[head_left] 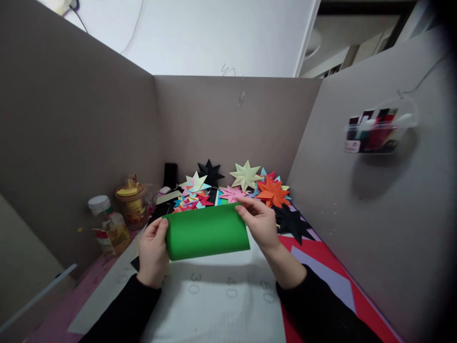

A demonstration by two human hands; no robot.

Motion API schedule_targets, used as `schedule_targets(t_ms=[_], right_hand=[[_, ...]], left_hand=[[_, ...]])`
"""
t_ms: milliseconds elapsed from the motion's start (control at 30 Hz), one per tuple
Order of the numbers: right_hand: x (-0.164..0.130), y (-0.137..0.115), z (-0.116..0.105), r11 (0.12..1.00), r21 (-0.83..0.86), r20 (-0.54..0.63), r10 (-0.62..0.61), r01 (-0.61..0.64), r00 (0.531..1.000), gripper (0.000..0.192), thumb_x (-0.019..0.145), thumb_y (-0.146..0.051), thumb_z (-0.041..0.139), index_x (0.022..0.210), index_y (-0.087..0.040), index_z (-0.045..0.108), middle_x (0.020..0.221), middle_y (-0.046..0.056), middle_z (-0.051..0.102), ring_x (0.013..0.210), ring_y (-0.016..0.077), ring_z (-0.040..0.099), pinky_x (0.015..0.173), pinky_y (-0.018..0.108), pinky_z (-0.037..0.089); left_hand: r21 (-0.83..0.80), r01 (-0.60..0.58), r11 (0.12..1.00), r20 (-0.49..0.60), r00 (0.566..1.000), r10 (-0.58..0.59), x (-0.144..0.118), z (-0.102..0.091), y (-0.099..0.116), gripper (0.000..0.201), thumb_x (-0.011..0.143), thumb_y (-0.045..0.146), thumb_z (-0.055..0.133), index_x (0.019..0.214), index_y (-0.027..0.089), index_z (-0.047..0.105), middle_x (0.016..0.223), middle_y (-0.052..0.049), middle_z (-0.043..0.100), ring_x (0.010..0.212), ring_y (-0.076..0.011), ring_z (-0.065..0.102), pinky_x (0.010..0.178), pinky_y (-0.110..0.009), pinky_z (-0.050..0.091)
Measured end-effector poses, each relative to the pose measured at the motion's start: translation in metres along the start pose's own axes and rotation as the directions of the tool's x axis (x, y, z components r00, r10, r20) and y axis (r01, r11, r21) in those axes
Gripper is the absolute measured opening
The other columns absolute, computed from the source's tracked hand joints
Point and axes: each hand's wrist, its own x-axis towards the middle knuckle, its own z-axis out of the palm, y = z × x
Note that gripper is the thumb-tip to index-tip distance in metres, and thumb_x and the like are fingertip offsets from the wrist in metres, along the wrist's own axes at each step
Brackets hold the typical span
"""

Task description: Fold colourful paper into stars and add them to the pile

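A sheet of green paper [207, 232] is held up above the table, curved over so that its lower part bends away from view. My left hand [153, 247] pinches its left edge near the upper corner, thumb in front. At the upper right corner, my right hand [260, 224] grips the paper between thumb and fingers. Below the paper lies a white sheet [214, 305] printed with numbers such as 30, 40 and 50. Behind it are folded paper stars, among them an orange star [273, 191] and a pale green star [246, 175].
Grey panels enclose the table on three sides. On the left stand a bottle with a white lid [109, 226] and a brown tub [132, 205]. Red paper [371, 305] and lilac paper [324, 276] lie at right, near a black star [293, 223]. A plastic holder [373, 131] hangs on the right panel.
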Motion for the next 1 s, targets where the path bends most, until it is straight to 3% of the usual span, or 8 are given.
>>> schedule_targets(t_ms=[233, 333, 467, 567, 633, 767, 833, 1000], right_hand=[[0.004, 0.005, -0.004, 0.998, -0.062, 0.019, -0.005, 0.006, 1.0, 0.016, 0.076, -0.032, 0.064, 0.082, -0.018, 0.067, 0.079, 0.004, 0.068, 0.071, 0.0156, 0.061, 0.066, 0.028, 0.049], [0.016, 0.003, -0.011, 0.969, -0.245, 0.148, 0.023, 0.014, 0.989, 0.013, 0.077, -0.029, 0.059, 0.075, -0.017, 0.064, 0.068, 0.001, 0.064, 0.061, 0.0126, 0.055, 0.059, 0.024, 0.043], [0.035, 0.009, -0.028, 0.854, -0.519, 0.308, 0.15, 0.034, 0.94, 0.011, 0.073, -0.024, 0.055, 0.065, -0.017, 0.059, 0.055, -0.003, 0.055, 0.052, 0.0102, 0.047, 0.051, 0.021, 0.036], [0.044, 0.029, -0.04, 0.855, -0.508, 0.337, 0.309, -0.105, 0.89, 0.007, 0.068, -0.022, 0.055, 0.063, -0.017, 0.057, 0.053, -0.003, 0.054, 0.049, 0.0097, 0.047, 0.047, 0.02, 0.035], [0.044, 0.049, -0.045, 0.849, -0.465, 0.349, 0.437, -0.251, 0.829, 0.006, 0.064, -0.02, 0.057, 0.06, -0.017, 0.055, 0.049, -0.004, 0.051, 0.046, 0.0094, 0.047, 0.046, 0.02, 0.036], [0.034, 0.09, -0.043, 0.736, -0.536, 0.338, 0.636, -0.414, 0.694, 0.006, 0.063, -0.016, 0.057, 0.058, -0.015, 0.054, 0.044, -0.005, 0.048, 0.043, 0.0089, 0.047, 0.046, 0.019, 0.04], [0.027, 0.107, -0.037, 0.689, -0.599, 0.314, 0.671, -0.408, 0.672, 0.005, 0.063, -0.014, 0.056, 0.058, -0.015, 0.056, 0.042, -0.005, 0.047, 0.04, 0.0089, 0.046, 0.045, 0.02, 0.038], [0.015, 0.135, -0.025, 0.596, -0.748, 0.266, 0.673, -0.293, 0.69, 0.008, 0.061, -0.008, 0.057, 0.062, -0.013, 0.063, 0.052, 0.001, 0.058, 0.048, 0.0121, 0.053, 0.049, 0.021, 0.037]], left_hand=[[0.028, 0.012, 1.0, 0.005, 1.0, -0.012, -0.001, 0.001, -0.002, 0.045, 0.058, 0.045, 0.077, 0.089, 0.014, 0.066, 0.071, 0.001, 0.061, 0.058, -0.0092, 0.049, 0.053, -0.02, 0.038], [0.047, -0.003, 0.999, 0.054, 0.999, 0.001, 0.0, 0.001, -0.001, 0.044, 0.059, 0.044, 0.076, 0.088, 0.012, 0.067, 0.072, -0.002, 0.063, 0.059, -0.0101, 0.051, 0.053, -0.02, 0.04], [0.176, -0.006, 0.984, 0.213, 0.977, -0.032, -0.001, 0.004, 0.005, 0.043, 0.06, 0.045, 0.076, 0.084, 0.011, 0.068, 0.069, -0.004, 0.063, 0.058, -0.0114, 0.052, 0.051, -0.021, 0.041], [0.324, 0.032, 0.946, 0.347, 0.926, -0.151, -0.003, 0.006, 0.014, 0.038, 0.06, 0.044, 0.075, 0.077, 0.011, 0.067, 0.065, -0.002, 0.061, 0.055, -0.0111, 0.052, 0.05, -0.021, 0.041], [0.411, 0.065, 0.909, 0.424, 0.869, -0.254, -0.001, 0.008, 0.017, 0.033, 0.061, 0.043, 0.073, 0.071, 0.012, 0.065, 0.061, -0.001, 0.059, 0.053, -0.0106, 0.052, 0.049, -0.02, 0.04], [0.582, 0.135, 0.802, 0.466, 0.754, -0.464, 0.012, 0.011, 0.006, 0.027, 0.058, 0.038, 0.071, 0.059, 0.014, 0.059, 0.055, 0.002, 0.053, 0.047, -0.0089, 0.047, 0.047, -0.02, 0.037], [0.676, 0.081, 0.733, 0.449, 0.743, -0.496, 0.023, 0.012, -0.006, 0.025, 0.059, 0.038, 0.067, 0.057, 0.015, 0.058, 0.052, 0.002, 0.052, 0.045, -0.0089, 0.044, 0.045, -0.02, 0.034], [0.844, -0.282, 0.457, 0.487, 0.76, -0.431, 0.041, 0.012, -0.036, 0.017, 0.063, 0.03, 0.058, 0.052, 0.018, 0.059, 0.048, 0.001, 0.052, 0.046, -0.0125, 0.045, 0.048, -0.024, 0.032]])
